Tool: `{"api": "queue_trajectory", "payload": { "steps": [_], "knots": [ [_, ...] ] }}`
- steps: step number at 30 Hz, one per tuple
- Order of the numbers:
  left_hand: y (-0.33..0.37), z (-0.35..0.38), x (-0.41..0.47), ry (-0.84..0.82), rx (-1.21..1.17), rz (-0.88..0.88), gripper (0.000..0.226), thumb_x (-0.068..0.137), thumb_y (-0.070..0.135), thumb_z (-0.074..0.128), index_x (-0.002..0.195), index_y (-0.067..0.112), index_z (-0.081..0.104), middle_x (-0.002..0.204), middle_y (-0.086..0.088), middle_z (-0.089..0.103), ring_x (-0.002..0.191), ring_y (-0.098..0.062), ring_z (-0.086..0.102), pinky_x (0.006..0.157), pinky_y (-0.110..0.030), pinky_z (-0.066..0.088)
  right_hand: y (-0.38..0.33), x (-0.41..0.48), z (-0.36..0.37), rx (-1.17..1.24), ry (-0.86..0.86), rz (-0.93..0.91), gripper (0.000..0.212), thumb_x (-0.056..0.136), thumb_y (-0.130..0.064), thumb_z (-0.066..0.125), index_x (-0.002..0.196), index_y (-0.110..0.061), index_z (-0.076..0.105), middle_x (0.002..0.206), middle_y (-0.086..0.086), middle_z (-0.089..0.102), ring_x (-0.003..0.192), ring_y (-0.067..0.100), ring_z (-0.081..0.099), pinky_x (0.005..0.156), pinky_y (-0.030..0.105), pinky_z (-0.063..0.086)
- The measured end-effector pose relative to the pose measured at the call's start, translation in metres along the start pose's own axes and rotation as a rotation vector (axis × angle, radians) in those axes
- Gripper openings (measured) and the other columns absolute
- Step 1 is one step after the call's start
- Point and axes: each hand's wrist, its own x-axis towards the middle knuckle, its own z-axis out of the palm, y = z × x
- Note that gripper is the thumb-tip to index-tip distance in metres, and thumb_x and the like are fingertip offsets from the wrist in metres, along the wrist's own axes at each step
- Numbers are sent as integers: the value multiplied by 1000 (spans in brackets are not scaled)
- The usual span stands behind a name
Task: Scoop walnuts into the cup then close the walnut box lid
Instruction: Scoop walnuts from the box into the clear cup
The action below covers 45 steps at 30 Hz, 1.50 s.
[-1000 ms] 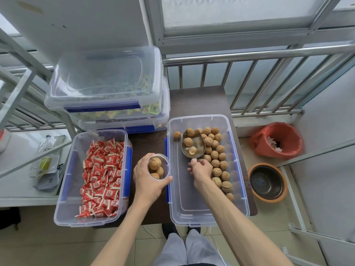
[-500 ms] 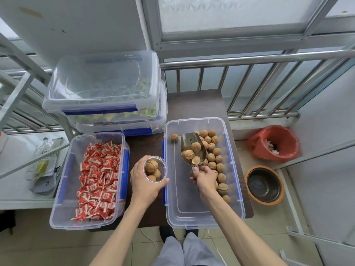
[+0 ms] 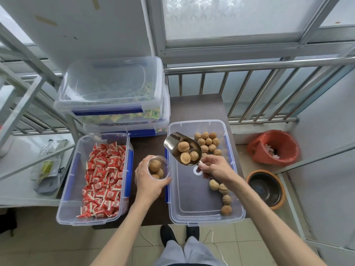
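My left hand [image 3: 148,180] grips a clear plastic cup [image 3: 158,167] with a few walnuts inside, held just left of the walnut box. My right hand [image 3: 216,168] holds the handle of a metal scoop [image 3: 181,147], lifted above the open clear walnut box [image 3: 203,214]. Three walnuts [image 3: 185,152] lie in the scoop, whose mouth points up and to the left. Loose walnuts [image 3: 208,142] sit at the box's far right and along its right side. The walnut box's lid is not clearly in view.
An open box of red wrapped candies [image 3: 99,181] stands to the left on the dark table [image 3: 196,107]. Two stacked lidded boxes [image 3: 113,96] sit behind it. A railing, a red bin [image 3: 273,148] and a metal bowl [image 3: 266,189] are on the right.
My right hand has raised the scoop out of the walnut pile with three walnuts in it and swung it left toward the cup. The cup has stayed in my left hand.
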Motion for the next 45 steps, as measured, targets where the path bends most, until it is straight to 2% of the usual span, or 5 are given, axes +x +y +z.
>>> {"api": "queue_trajectory", "payload": {
  "steps": [9, 25, 33, 40, 45],
  "knots": [
    [1, -1, 0, -13, -5, -32, 91, 61, 28, 93, 137, 33, 45, 140, 5, 51, 136, -21, 44, 112, -54, 40, -71, 6, -15, -543, -291, -47, 15, 89, -14, 67, 91, 1, 69, 74, 7, 72, 64, 18, 58, 57, 28, 49],
    [-7, -1, 4, -50, -71, 6, 89, 51, 47, 87, 131, 36, 49, 129, 8, 55, 125, -19, 51, 105, -52, 46, -157, -35, 35, -1298, -112, -147, 17, 80, -12, 60, 64, -10, 54, 60, 6, 62, 49, 21, 58, 47, 26, 43],
    [-10, -1, 2, -50, -135, -3, 84, 56, 36, 90, 130, 35, 51, 131, 8, 54, 126, -20, 50, 107, -51, 45, -152, -48, -10, -961, -214, -9, 29, 90, -22, 61, 76, 1, 70, 63, 2, 72, 49, 17, 58, 45, 23, 44],
    [-12, 0, 3, -50, -131, 6, 87, 59, 31, 93, 133, 35, 48, 133, 8, 53, 129, -20, 49, 109, -49, 44, -47, -49, -1, -602, -43, 253, 26, 94, -12, 47, 69, -5, 53, 57, 15, 61, 36, 18, 55, 39, 26, 48],
    [-14, 1, 4, -40, -120, 28, 83, 59, 34, 93, 130, 36, 49, 131, 9, 55, 126, -19, 51, 107, -50, 46, 7, -63, 23, 94, 4, 547, 18, 104, -14, 38, 120, -5, 40, 70, 18, 56, 37, 17, 58, 35, 23, 49]
  ]
}}
